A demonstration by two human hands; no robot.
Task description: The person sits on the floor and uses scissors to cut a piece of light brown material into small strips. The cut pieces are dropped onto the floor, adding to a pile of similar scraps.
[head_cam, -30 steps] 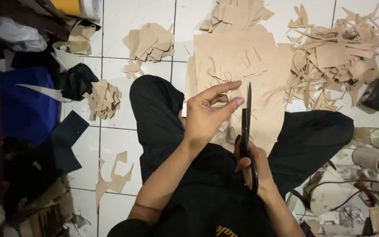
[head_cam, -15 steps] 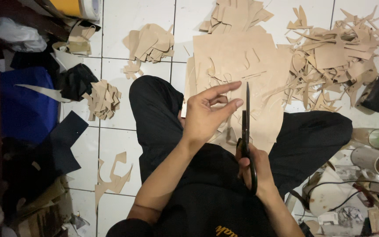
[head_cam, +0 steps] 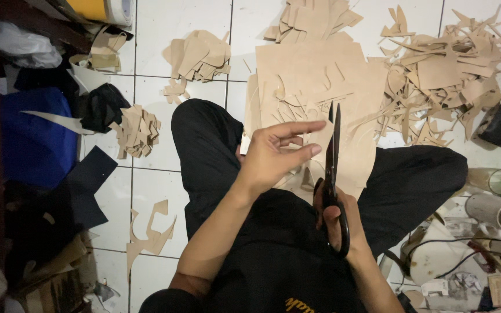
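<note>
I sit cross-legged in black trousers on a white tiled floor. My left hand (head_cam: pixel 276 155) pinches a small tan cut piece (head_cam: pixel 320 139) between its fingertips, above my lap. My right hand (head_cam: pixel 336 223) grips the handles of long black scissors (head_cam: pixel 332 156). Their blades point away from me, nearly closed, against the right edge of that piece. A large tan sheet (head_cam: pixel 314 69) with cut-out slits lies on the floor in front of my knees.
Tan offcuts are heaped at the far right (head_cam: pixel 442 69) and stacked in small piles at the left (head_cam: pixel 137 130) and upper left (head_cam: pixel 195 55). Blue and black fabric (head_cam: pixel 36 142) lies along the left. Cardboard tubes (head_cam: pixel 497 211), cables and clutter fill the right.
Hardly anything differs. My left hand's fingers and the scissors have shifted only slightly, and both hands keep their hold.
</note>
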